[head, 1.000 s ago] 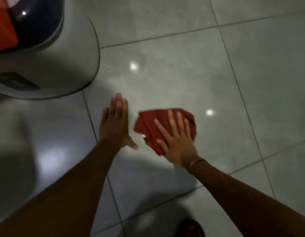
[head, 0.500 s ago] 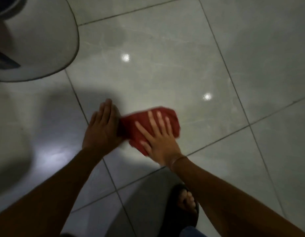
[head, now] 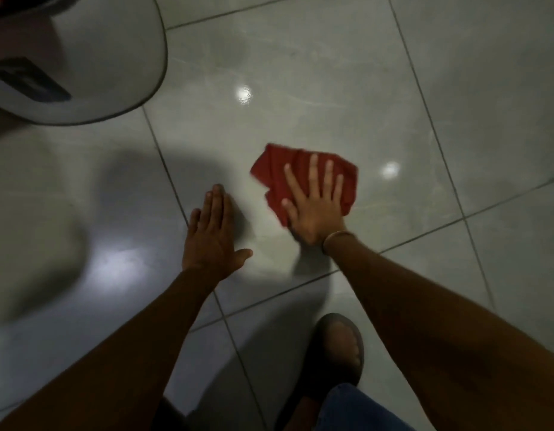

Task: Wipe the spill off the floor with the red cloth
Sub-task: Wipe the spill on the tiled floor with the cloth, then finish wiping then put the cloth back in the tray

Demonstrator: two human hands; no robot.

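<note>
A crumpled red cloth [head: 277,171] lies on the glossy grey tiled floor [head: 300,73]. My right hand [head: 314,203] presses flat on top of it, fingers spread, covering its lower right part. My left hand [head: 212,234] rests flat on the floor a short way to the left of the cloth, palm down, holding nothing. I cannot make out a spill on the shiny tiles; only light reflections show.
A large rounded white appliance or vehicle body [head: 92,57] with a dark label fills the top left. My foot in a dark sandal [head: 337,346] stands at the bottom, beside a blue trouser leg [head: 356,412]. Tiles stretch away to the right and top.
My right hand has slid the red cloth to the right, away from my left hand, which it touched half a second ago. The left hand stays flat on the floor.
</note>
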